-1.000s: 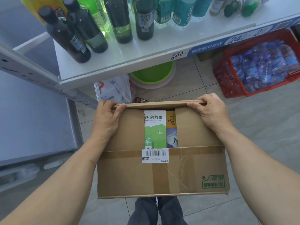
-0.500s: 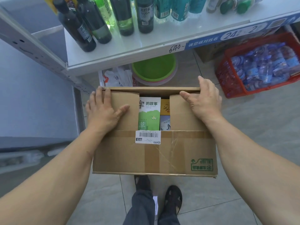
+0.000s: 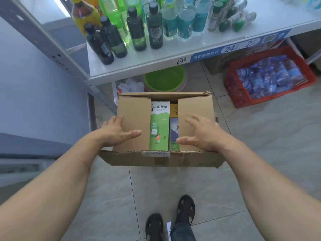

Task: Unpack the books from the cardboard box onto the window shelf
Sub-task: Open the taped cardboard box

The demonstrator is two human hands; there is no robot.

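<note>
Head view showed the cardboard box [image 3: 135, 126] on the tiled floor [image 3: 260, 136] below the shelf [image 3: 173, 51], green book [image 3: 159, 133] visible between its flaps, left hand [image 3: 118, 133] and right hand [image 3: 205, 134] spread flat, gripping nothing.

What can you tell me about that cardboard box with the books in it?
The cardboard box is plain brown corrugated card, sitting on the tiled floor below the shelf. Its two inner flaps lie folded in, leaving a gap that shows a green book. The left hand rests on the left flap, and the right hand is over the right one.
</note>
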